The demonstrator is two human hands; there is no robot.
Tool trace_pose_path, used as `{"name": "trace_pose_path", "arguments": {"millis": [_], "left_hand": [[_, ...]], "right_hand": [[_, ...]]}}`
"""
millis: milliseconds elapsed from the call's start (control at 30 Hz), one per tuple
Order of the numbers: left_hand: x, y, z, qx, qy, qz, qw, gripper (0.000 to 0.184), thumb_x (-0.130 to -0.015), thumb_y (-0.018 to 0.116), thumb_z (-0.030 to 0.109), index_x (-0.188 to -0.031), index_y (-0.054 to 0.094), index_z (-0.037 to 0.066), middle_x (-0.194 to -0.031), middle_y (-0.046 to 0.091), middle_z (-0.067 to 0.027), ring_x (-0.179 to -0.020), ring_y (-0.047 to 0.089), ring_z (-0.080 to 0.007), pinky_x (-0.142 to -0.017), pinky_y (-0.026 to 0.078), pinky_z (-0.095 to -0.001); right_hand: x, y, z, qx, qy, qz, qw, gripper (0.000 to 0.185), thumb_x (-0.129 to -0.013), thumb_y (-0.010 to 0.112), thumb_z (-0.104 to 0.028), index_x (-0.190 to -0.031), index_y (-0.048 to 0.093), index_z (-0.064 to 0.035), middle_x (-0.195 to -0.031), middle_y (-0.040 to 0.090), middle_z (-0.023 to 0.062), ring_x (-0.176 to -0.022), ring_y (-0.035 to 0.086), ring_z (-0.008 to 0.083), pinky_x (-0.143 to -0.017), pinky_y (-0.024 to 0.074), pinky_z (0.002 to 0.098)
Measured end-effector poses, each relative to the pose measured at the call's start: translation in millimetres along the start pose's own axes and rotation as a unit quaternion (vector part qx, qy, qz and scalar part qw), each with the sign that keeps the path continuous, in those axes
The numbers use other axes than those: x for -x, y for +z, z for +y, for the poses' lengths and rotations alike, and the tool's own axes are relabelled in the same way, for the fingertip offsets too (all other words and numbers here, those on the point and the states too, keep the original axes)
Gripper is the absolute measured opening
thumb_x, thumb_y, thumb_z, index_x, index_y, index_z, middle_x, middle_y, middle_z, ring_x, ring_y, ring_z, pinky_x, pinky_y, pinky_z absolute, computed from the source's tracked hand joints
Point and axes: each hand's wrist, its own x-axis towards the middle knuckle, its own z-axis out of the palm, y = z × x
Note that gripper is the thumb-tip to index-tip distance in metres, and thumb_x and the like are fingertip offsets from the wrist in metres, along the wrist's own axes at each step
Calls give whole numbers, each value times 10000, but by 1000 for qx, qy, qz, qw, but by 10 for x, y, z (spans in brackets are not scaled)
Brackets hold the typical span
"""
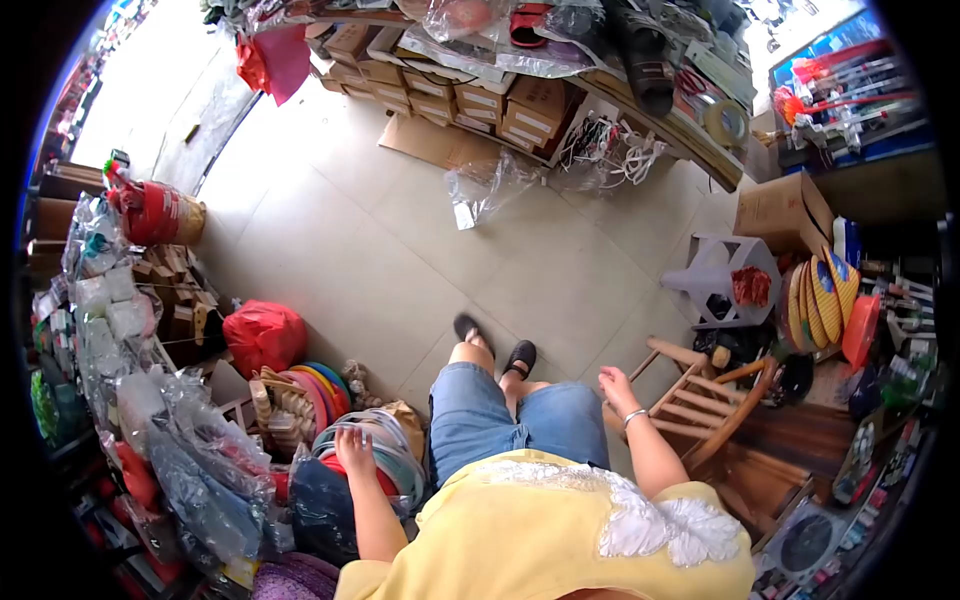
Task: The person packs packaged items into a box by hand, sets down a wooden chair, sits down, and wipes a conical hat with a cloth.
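My left hand (355,450) hangs at my left side with nothing in it, its fingers loosely apart. Behind it are coiled hoses (385,440) and a dark plastic bag (322,505); whether it touches them I cannot tell. On the other side, my right hand (614,386), with a bracelet at the wrist, is held out empty. Its fingers are slightly bent. Nearest to it is a wooden chair (690,395), apparently apart from the hand.
A red bag (264,338) and plastic-wrapped goods (205,480) line the left. A grey plastic stool (712,270) and a cardboard box (783,212) stand at the right. Ahead, clear plastic wrapping (490,190) lies on the tiled floor (330,240) before a loaded table with boxes (535,110) beneath.
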Motion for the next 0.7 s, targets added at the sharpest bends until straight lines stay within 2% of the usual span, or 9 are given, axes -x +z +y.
{"name": "trace_pose_path", "arguments": {"millis": [100, 167, 267, 367, 433, 467, 533, 633, 700], "left_hand": [[-395, 838, -348, -158, 22, -108, 981, 361, -866, 552, 159, -1220, 493, 133, -958, 605, -33, -837, 589, -165, -721, 484, -319], [-686, 1601, -599, -261, -10, -101, 960, 351, -861, 564, 179, -1203, 509, 121, -977, 615, -40, -833, 595, -149, -697, 474, -302], [-1103, 2536, -1150, -372, -33, -165, 913, 364, -845, 552, 156, -1204, 507, 116, -956, 618, -38, -849, 595, -141, -705, 467, -312], [-1682, 3451, -1691, -457, -13, -214, 863, 353, -847, 528, 149, -1198, 513, 111, -945, 622, -33, -868, 589, -131, -707, 455, -303], [-2011, 4030, -2078, -446, -12, -222, 867, 344, -856, 533, 170, -1195, 514, 110, -940, 616, -26, -880, 582, -127, -713, 452, -305], [-2176, 4323, -2237, -440, -17, -217, 871, 344, -856, 533, 170, -1195, 514, 110, -940, 616, -26, -880, 582, -127, -713, 452, -305], [-2494, 4785, -2621, -407, -24, -222, 886, 337, -870, 539, 199, -1194, 515, 113, -939, 610, -16, -878, 577, -121, -727, 454, -312], [-2914, 5208, -3468, -307, -130, -183, 925, 334, -889, 566, 292, -1165, 503, 114, -932, 594, -11, -870, 567, -132, -771, 467, -384], [-3268, 5382, -4011, -251, -197, -165, 933, 434, -867, 609, 359, -1194, 460, 115, -978, 573, -19, -900, 549, -138, -837, 470, -476]], "right_hand": [[-237, -7, -454, -8, 32, -45, 998, 359, -889, 545, -164, -1213, 519, -11, -1039, 620, 100, -888, 594, 150, -724, 478, 280], [-557, 14, -659, 25, 37, -69, 997, 365, -896, 544, -179, -1225, 514, -23, -1070, 612, 106, -910, 593, 154, -735, 479, 286], [-1254, -92, -663, 136, -10, -73, 988, 381, -894, 561, -150, -1235, 491, 6, -1046, 618, 126, -881, 601, 160, -743, 493, 274], [-2198, -32, -766, 131, -54, -82, 986, 396, -909, 542, -238, -1241, 489, -28, -1085, 597, 106, -931, 585, 174, -738, 480, 295], [-2951, 76, -981, -21, 102, -55, 993, 438, -910, 557, -280, -1266, 448, -50, -1101, 564, 105, -928, 578, 201, -747, 480, 309], [-3393, 178, -1056, -11, 102, -57, 993, 438, -910, 557, -280, -1266, 448, -50, -1101, 564, 105, -928, 578, 201, -747, 480, 309], [-4284, 386, -1062, -185, 130, -32, 974, 510, -904, 566, -341, -1301, 389, -73, -1116, 530, 111, -933, 568, 228, -756, 479, 335], [-5527, 540, -952, -220, 150, -31, 963, 573, -901, 559, -390, -1331, 340, -82, -1175, 489, 128, -981, 541, 240, -780, 479, 372], [-6377, 670, -769, -266, 155, -25, 951, 605, -899, 555, -407, -1348, 310, -84, -1202, 469, 125, -1003, 528, 244, -802, 474, 390]]}}
